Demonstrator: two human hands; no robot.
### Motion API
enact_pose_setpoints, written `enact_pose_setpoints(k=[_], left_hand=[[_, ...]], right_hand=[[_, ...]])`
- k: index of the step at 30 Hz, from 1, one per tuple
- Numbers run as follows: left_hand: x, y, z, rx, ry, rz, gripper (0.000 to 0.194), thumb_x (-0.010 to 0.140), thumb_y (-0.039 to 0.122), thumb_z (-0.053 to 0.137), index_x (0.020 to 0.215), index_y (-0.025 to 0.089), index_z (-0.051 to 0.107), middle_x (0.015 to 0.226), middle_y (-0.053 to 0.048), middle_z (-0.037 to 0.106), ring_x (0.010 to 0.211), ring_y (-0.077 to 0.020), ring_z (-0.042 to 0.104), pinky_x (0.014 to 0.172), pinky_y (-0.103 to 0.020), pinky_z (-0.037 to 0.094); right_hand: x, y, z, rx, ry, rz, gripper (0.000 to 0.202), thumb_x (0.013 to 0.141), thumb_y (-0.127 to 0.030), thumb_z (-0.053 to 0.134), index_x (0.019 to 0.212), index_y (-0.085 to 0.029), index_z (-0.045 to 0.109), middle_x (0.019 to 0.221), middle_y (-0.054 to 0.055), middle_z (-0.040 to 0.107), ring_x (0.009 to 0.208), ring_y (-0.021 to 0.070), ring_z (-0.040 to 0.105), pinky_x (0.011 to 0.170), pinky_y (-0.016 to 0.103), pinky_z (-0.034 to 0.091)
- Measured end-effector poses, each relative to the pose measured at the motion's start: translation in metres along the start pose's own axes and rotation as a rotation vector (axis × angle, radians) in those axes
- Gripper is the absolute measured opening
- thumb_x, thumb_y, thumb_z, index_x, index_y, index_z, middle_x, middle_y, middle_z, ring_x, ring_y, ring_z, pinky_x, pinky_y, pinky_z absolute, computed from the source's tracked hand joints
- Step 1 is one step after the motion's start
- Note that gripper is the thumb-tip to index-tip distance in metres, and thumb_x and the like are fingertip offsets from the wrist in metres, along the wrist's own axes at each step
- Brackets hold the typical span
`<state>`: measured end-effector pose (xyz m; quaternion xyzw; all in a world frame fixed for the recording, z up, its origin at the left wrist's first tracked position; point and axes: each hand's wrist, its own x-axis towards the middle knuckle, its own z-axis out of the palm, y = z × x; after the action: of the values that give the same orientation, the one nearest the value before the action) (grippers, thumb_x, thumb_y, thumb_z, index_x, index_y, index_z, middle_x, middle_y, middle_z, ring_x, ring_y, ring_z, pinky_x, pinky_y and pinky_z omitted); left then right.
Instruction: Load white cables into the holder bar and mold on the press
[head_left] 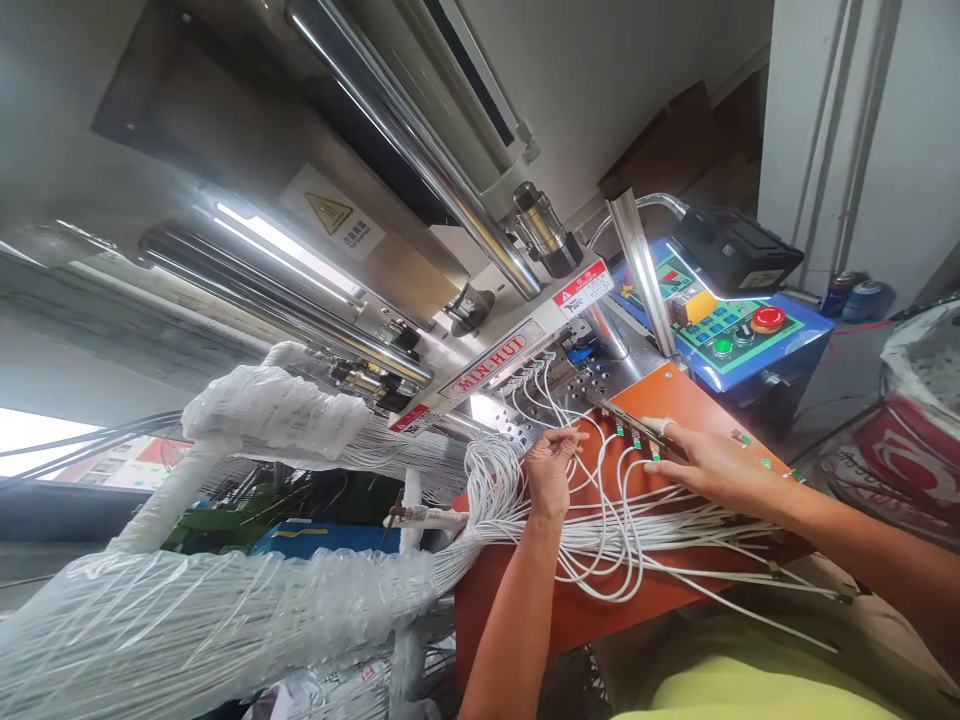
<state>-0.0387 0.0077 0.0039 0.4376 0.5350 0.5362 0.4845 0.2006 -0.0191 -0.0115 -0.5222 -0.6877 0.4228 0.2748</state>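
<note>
My left hand point(553, 468) is closed in a pinch at the front of the machine, with white cables point(600, 500) at its fingertips. My right hand point(686, 455) is closed around long thin metal tweezers point(634, 422), whose tip points toward the machine's lower plate. Below the tweezers lies a row of cable ends with small green-and-metal connectors point(637, 440) on the orange board point(675, 395). Several other connectors point(536, 368) sit in the metal mould under the press, their cables running toward my left hand.
The MIN-HUI press point(495, 365) stands in front, with steel guide rods above. At right is a blue control box point(757, 350) with a red stop button point(768, 320). Plastic-wrapped cable bundles point(225, 620) hang at left. A white and red sack point(907, 450) stands far right.
</note>
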Motion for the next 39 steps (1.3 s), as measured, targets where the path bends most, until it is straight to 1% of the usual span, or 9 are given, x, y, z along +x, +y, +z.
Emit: enact_pose_setpoints(k=[3,6,9,12,15,28,34,36,39], left_hand=[[0.003,0.003,0.007,0.290,-0.162,0.170,0.015,0.077,0.029,0.076,0.085,0.017,0.073,0.082,-0.005,0.074,0.078,-0.0154,0.069,0.078,-0.029,0.053],[0.010,0.004,0.010,0.594,-0.270,0.452,0.004,0.081,0.019,0.070,0.082,0.019,0.074,0.080,-0.004,0.072,0.077,-0.0155,0.066,0.076,-0.029,0.053],[0.019,-0.003,0.012,0.717,-0.334,0.634,0.015,0.083,0.010,0.064,0.085,0.020,0.074,0.079,-0.004,0.071,0.077,-0.0154,0.064,0.073,-0.029,0.053],[0.025,-0.010,0.012,0.760,-0.344,0.707,0.018,0.084,0.007,0.061,0.087,0.019,0.073,0.079,-0.004,0.070,0.077,-0.0157,0.063,0.073,-0.029,0.053],[0.027,-0.012,0.013,0.756,-0.348,0.717,0.021,0.085,0.006,0.059,0.088,0.020,0.073,0.080,-0.005,0.069,0.078,-0.0165,0.062,0.074,-0.030,0.052],[0.029,-0.015,0.016,0.693,-0.286,0.511,0.018,0.086,0.017,0.059,0.086,0.024,0.076,0.081,-0.006,0.071,0.079,-0.0186,0.063,0.079,-0.034,0.052],[0.027,-0.017,0.015,0.665,-0.291,0.498,0.014,0.082,0.016,0.065,0.080,0.024,0.076,0.078,-0.005,0.071,0.078,-0.0194,0.064,0.082,-0.036,0.052],[0.027,-0.012,0.015,0.712,-0.312,0.543,0.015,0.080,0.017,0.070,0.091,0.024,0.075,0.093,-0.007,0.072,0.096,-0.0231,0.063,0.093,-0.042,0.050],[0.031,-0.004,0.019,0.816,-0.442,0.621,0.058,0.073,0.016,0.076,0.128,0.025,0.061,0.139,-0.010,0.055,0.137,-0.0303,0.039,0.114,-0.053,0.031]], right_hand=[[0.000,0.000,0.000,0.009,-0.009,-0.002,0.053,0.083,-0.061,0.055,0.124,-0.028,0.057,0.085,0.004,0.071,0.079,0.0263,0.066,0.072,0.035,0.048],[0.000,0.001,0.002,0.001,0.000,0.008,0.053,0.083,-0.061,0.054,0.125,-0.028,0.057,0.086,0.004,0.071,0.080,0.0263,0.066,0.072,0.035,0.047],[0.000,0.000,0.002,-0.008,0.014,0.006,0.053,0.084,-0.062,0.053,0.124,-0.028,0.057,0.088,0.004,0.071,0.081,0.0259,0.065,0.072,0.034,0.047],[-0.001,-0.002,0.000,-0.027,-0.007,0.010,0.050,0.085,-0.063,0.051,0.120,-0.027,0.058,0.088,0.004,0.071,0.079,0.0247,0.065,0.070,0.033,0.046],[-0.001,-0.004,-0.001,-0.047,-0.014,0.016,0.049,0.085,-0.064,0.050,0.116,-0.027,0.059,0.086,0.003,0.070,0.077,0.0237,0.065,0.068,0.032,0.046],[0.000,-0.002,0.001,-0.078,-0.018,-0.030,0.048,0.086,-0.059,0.050,0.121,-0.027,0.058,0.088,0.006,0.072,0.081,0.0264,0.066,0.070,0.034,0.046],[-0.003,-0.008,0.001,-0.302,-0.038,-0.015,0.032,0.089,-0.050,0.048,0.106,-0.024,0.057,0.084,0.006,0.070,0.072,0.0250,0.064,0.060,0.032,0.039],[-0.005,-0.009,-0.004,-0.378,-0.060,-0.025,0.029,0.088,-0.046,0.049,0.107,-0.024,0.055,0.084,0.005,0.070,0.073,0.0243,0.065,0.059,0.031,0.038],[-0.011,-0.005,-0.013,-0.426,-0.052,-0.095,0.036,0.088,-0.044,0.051,0.120,-0.026,0.051,0.082,0.002,0.069,0.073,0.0227,0.064,0.060,0.030,0.038]])
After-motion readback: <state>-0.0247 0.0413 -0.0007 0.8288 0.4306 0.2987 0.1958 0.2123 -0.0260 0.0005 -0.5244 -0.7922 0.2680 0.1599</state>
